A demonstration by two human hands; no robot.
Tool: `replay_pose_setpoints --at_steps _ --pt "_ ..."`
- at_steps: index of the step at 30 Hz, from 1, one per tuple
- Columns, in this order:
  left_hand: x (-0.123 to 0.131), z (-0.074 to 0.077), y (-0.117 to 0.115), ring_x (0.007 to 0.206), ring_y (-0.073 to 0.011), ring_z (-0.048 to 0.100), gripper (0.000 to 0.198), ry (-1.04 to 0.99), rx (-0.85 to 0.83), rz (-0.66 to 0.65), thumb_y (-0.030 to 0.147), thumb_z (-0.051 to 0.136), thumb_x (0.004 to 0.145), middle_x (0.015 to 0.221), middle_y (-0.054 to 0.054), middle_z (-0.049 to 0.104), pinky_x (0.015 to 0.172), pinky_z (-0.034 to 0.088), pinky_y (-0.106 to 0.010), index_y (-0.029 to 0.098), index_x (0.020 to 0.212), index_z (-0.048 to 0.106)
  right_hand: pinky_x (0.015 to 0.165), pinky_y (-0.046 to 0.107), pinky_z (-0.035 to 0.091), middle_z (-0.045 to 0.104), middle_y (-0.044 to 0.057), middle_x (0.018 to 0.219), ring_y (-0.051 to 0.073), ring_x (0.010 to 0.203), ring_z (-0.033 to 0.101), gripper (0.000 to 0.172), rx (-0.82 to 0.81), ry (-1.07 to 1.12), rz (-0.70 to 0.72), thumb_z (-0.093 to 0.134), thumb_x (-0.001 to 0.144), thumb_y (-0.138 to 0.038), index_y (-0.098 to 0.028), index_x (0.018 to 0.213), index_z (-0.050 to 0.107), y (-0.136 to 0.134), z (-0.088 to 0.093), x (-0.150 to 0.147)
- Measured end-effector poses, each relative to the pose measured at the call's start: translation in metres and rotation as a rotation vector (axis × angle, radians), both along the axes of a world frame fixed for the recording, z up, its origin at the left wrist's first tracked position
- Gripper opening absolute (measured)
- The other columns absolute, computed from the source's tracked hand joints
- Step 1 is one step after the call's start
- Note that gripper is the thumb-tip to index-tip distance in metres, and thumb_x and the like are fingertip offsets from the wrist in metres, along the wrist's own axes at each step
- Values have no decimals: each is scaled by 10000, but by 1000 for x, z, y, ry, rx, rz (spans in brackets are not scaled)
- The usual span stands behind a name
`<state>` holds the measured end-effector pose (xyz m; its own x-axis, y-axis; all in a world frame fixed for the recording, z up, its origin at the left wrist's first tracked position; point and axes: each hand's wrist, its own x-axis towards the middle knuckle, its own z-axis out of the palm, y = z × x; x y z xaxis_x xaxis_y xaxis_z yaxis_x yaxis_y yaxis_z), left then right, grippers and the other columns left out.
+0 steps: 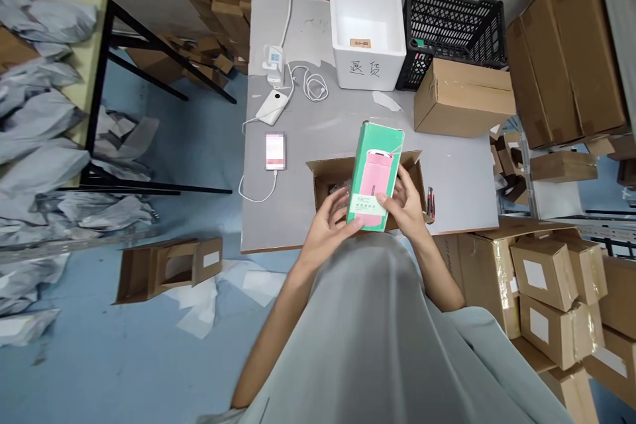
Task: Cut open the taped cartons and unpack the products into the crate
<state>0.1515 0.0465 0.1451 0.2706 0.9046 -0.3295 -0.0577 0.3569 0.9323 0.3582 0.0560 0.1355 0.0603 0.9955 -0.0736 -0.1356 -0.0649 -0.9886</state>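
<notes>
I hold a green product box [376, 172] with a pink item pictured on it, upright over an open cardboard box [322, 175] on the grey table [318, 132]. My left hand [330, 218] grips its lower left side, fingers wrapped. My right hand [405, 202] clasps its lower right edge, thumb across the front. Something dark lies inside the open cardboard box, mostly hidden.
A phone [275, 151] on a white cable, a white charger [272, 106], a white foam bin [366, 20], a black crate [450, 26] and a closed carton [462, 98] sit on the table. A red-handled tool [431, 204] lies right of the box. Cartons stack right; grey mailer bags pile left.
</notes>
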Motion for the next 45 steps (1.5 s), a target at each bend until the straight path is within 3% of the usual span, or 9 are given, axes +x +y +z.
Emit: replay_pose_setpoints --at_steps 3,9,13,18,24,31,38,42,45 --pt "-9 -2 4 1454 -416 735 931 -85 -52 -79 526 1059 793 1624 -186 697 1074 717 -522 264 1581 640 1172 555 683 705 148 1634 392 1529 687 1189 1 54 72 910 877 -797 -345 1833 366 -4 -2 5" --pt "-5 -10 -4 1449 -393 738 941 -89 -11 -10 477 1082 768 1571 -189 724 1097 715 -530 238 1565 643 1174 557 687 645 130 1718 392 1569 653 1157 -3 49 150 910 882 -790 -370 1830 395 -6 -2 9" --pt "8 -10 -10 1431 -376 747 928 50 69 131 542 1054 797 1575 -182 710 1064 727 -494 244 1561 620 1192 577 674 552 134 1796 387 1557 655 1069 -19 -64 47 881 924 -776 -391 1813 432 -9 -4 8" --pt "29 1 -21 1453 -353 722 872 357 269 272 517 1005 868 1577 -147 688 1143 685 -489 292 1605 597 1190 581 663 571 165 1754 372 1504 685 1266 -23 -140 -57 927 891 -753 -411 1884 219 -13 -7 -9" --pt "13 9 -25 1614 -388 595 947 159 187 62 535 1013 857 1722 -157 597 1087 716 -486 342 1665 559 1218 571 643 642 169 1691 386 1535 668 1212 -7 -3 -9 861 902 -817 -334 1853 285 -11 -7 -3" --pt "-2 4 -15 1421 -395 750 844 -69 -35 -81 506 1054 806 1545 -175 750 1076 727 -546 242 1517 683 1265 614 612 567 150 1782 417 1671 539 1238 9 -11 91 856 847 -888 -354 1833 333 -18 -6 2" --pt "13 -5 -22 1453 -380 720 893 128 115 137 539 1025 822 1569 -162 719 1096 710 -505 240 1566 631 1248 571 623 592 162 1733 370 1532 662 1051 27 -111 47 803 951 -816 -340 1805 416 -17 -9 3" --pt "30 4 -26 1439 -369 706 857 453 328 330 484 1006 847 1520 -143 699 1157 666 -503 260 1581 625 1268 569 606 600 169 1717 352 1524 667 1229 34 -105 -16 904 914 -737 -368 1877 236 -20 1 -8" --pt "31 18 -29 1488 -372 667 832 474 423 268 439 1012 842 1542 -143 674 1207 641 -518 272 1570 644 1274 562 608 603 164 1728 367 1557 650 1322 26 -66 -41 926 876 -773 -370 1888 177 -19 13 -11"
